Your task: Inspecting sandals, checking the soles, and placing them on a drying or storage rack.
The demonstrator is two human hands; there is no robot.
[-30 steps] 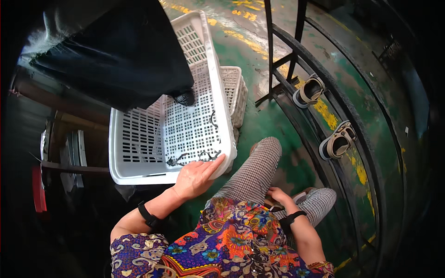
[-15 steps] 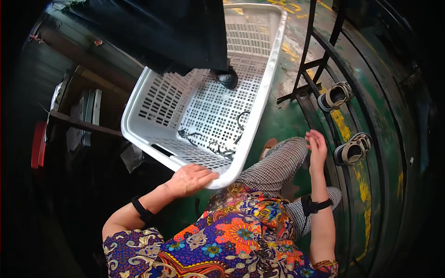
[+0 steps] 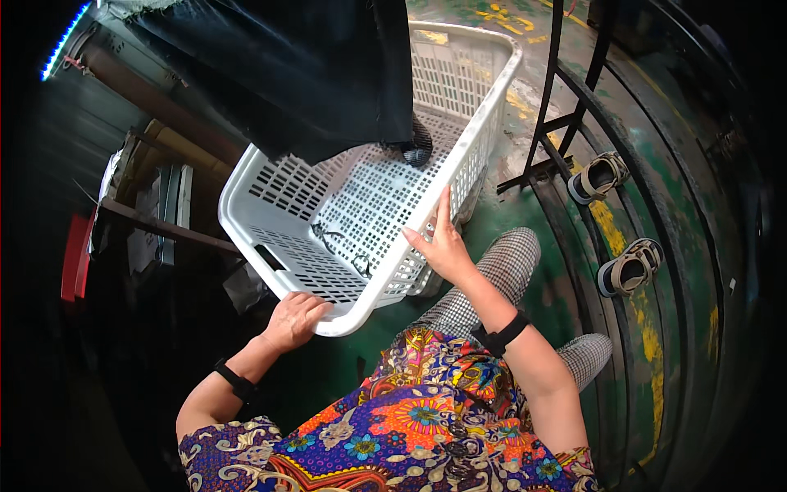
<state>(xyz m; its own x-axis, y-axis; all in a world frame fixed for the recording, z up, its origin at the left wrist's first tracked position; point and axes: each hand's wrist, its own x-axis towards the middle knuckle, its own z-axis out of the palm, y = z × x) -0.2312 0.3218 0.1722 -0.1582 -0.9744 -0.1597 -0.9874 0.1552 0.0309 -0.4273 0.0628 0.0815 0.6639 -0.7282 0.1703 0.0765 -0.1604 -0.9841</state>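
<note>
Now the white basket (image 3: 369, 205) hangs tilted over the green floor (image 3: 492, 221), its long axis running away from the person. Left hand (image 3: 293, 318) has its fingers curled tight on the basket's near corner; right hand (image 3: 443, 242) lies flat against the basket's right rim, fingers straight and together. Dark cloth (image 3: 303, 74) drapes over the basket's far left side. Two sandals (image 3: 615, 221) sit right of the basket, probably on a ledge.

dark cloth (image 3: 311, 74) hiding basket's (image 3: 459, 176) far corner, cut off at top
</note>
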